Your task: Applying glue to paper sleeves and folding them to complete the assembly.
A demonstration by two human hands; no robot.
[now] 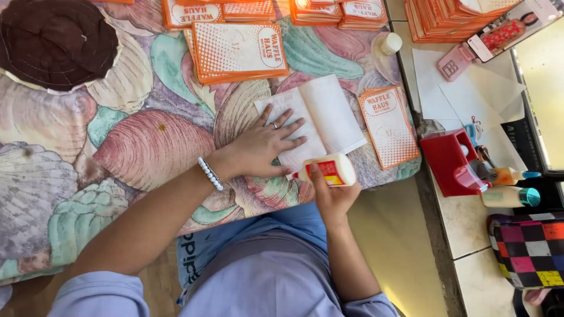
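Observation:
My left hand (265, 142) lies flat with fingers spread on a white unfolded paper sheet (329, 114), pressing its left half onto the shell-patterned tablecloth (141, 147). My right hand (331, 194) grips a white glue bottle (326, 169) with a red label, held sideways with its tip at the sheet's near edge. To the right of the sheet lies an orange printed paper bag (389, 125). More orange bags (238, 50) are stacked just beyond the sheet.
Further bag stacks (452, 17) line the far edge. A brown round hat (56, 38) sits far left. On the right counter stand a red holder (449, 161), small bottles (510, 196), white sheets (458, 88), a phone (511, 26) and a checkered pouch (529, 249).

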